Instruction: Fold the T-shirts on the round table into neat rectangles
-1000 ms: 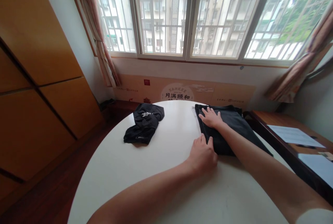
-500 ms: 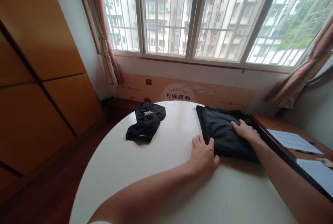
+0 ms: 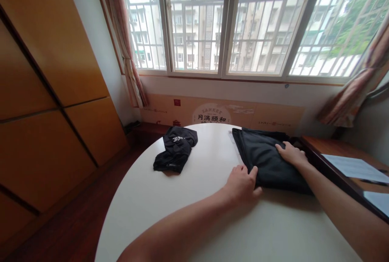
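Note:
A stack of folded dark clothes (image 3: 267, 160) lies on the right side of the white round table (image 3: 206, 229), with a strip of white fabric showing along its left edge. My left hand (image 3: 243, 183) rests at the stack's near left corner, fingers apart, touching the edge. On top of the stack, towards its right side, my right hand (image 3: 292, 154) lies with fingers stretched out over the cloth. A crumpled black garment (image 3: 176, 148) with white lettering sits by itself on the far left of the table.
Right of the table stands a brown wooden desk (image 3: 316, 143) with white paper sheets (image 3: 349, 166) on it. A wooden cabinet (image 3: 88, 128) is at the left. Beyond the table are a printed panel (image 3: 267, 112) and a barred window.
The view has tilted up slightly, so everything appears lower and a little to the right. Both hands keep nearly the same places on the stack, and the clothes look unchanged.

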A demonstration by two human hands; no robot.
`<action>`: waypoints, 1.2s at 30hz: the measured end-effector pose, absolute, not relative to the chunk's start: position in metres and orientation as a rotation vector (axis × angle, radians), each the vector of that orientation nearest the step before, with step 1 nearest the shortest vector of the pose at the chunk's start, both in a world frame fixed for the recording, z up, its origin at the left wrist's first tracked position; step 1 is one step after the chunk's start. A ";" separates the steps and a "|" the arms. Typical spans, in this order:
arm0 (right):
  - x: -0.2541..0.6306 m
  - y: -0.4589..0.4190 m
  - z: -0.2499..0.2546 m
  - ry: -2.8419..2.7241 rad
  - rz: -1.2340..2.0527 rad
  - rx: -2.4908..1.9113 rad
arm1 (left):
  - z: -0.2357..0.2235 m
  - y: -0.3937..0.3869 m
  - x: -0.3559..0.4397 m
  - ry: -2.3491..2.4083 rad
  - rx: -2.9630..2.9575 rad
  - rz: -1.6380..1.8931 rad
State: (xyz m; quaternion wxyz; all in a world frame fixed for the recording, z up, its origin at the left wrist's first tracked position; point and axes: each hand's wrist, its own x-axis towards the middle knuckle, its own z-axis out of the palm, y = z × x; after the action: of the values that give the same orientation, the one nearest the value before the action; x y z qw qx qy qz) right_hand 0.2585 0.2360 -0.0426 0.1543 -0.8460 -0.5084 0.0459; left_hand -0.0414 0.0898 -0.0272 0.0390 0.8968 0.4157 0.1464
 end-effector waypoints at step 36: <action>0.063 0.079 -0.039 -2.148 0.530 -0.961 | 0.012 0.108 -0.193 1.510 2.508 0.525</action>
State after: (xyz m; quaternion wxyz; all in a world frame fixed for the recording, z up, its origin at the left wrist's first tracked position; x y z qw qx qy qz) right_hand 0.0634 0.0789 -0.0391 0.3564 -0.3723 -0.8320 0.2052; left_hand -0.1925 0.1083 0.0124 0.0837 0.8404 0.5058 0.1758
